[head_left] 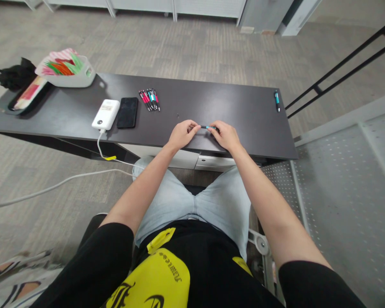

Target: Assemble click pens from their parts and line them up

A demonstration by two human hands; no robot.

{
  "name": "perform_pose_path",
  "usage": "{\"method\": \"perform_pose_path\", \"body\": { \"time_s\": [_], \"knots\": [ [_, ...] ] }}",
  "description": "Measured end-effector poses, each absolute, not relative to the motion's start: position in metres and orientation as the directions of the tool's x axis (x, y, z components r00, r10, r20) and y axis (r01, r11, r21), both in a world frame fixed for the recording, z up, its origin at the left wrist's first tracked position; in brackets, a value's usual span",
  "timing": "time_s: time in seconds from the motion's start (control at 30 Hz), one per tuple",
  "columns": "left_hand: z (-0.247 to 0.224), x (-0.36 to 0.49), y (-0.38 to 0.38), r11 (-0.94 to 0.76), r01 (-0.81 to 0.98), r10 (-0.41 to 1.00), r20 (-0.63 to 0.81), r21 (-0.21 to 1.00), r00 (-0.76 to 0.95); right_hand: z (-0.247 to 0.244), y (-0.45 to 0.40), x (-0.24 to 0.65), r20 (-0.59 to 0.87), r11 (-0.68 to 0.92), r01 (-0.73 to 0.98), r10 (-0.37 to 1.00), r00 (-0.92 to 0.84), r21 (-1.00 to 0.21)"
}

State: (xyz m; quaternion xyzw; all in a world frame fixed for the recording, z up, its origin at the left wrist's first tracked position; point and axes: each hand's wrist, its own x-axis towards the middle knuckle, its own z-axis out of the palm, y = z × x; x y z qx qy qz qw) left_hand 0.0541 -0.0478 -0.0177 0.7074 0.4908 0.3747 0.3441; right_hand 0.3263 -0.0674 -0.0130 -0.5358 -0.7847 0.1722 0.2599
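Note:
Between my two hands, just above the dark table (237,100) near its front edge, is a teal and black pen (205,127), lying roughly level. My left hand (184,133) pinches its left end between thumb and fingers. At the other end, the fingertips of my right hand (224,134) are closed on it and hide part of it. Several red and teal pens (149,100) lie side by side to the left, beyond my left hand. One more teal and black pen (277,101) rests alone near the table's right end.
A black phone (127,113) and a white power bank (105,114) with a cable lie on the left. Further left stand a white basket (88,77) of colourful items, a black tray (19,112) and a black bundle (17,75). Black rails (340,70) rise at the right.

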Motion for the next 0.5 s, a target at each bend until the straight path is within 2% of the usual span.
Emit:
{"method": "perform_pose_path", "body": {
  "time_s": [0.1,0.23,0.4,0.5],
  "knots": [
    [-0.014,0.039,-0.039,-0.247,0.449,0.968,0.235,0.858,0.084,-0.014,-0.067,0.326,0.264,0.368,0.741,0.929,-0.261,-0.561],
    [-0.011,0.010,-0.015,-0.161,0.556,0.949,0.282,0.815,-0.139,-0.017,-0.064,0.326,0.282,0.380,0.731,0.923,-0.260,-0.567],
    [-0.010,-0.002,0.010,-0.133,0.639,0.971,0.228,0.757,-0.067,-0.020,-0.063,0.326,0.295,0.375,0.734,0.924,-0.244,-0.566],
    [-0.008,0.003,0.014,-0.119,0.589,0.977,0.201,0.799,-0.075,-0.020,-0.064,0.326,0.299,0.371,0.732,0.925,-0.235,-0.572]
  ]
}}
